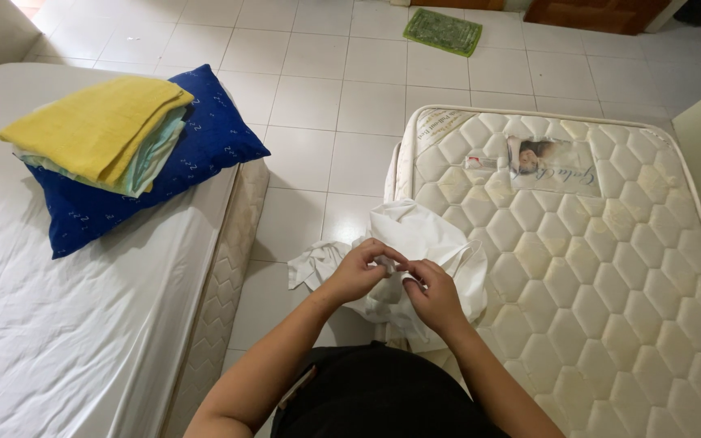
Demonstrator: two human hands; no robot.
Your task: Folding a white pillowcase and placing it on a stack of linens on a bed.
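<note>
A crumpled white sheet (423, 235) lies over the near left corner of a bare quilted mattress (594, 268) on the floor, with part trailing onto the tiles. My left hand (360, 272) pinches a fold of this sheet at its middle. My right hand (433, 296) grips the same bunch of cloth right beside it, fingers curled. Both hands are close together, almost touching, above the mattress edge.
On the left stands a bed with a white sheet (66, 324). A blue pillow (196, 154) lies on it under folded yellow and pale green cloths (99, 130). White floor tiles (318, 105) run between the beds. A green mat (443, 31) lies by the far door.
</note>
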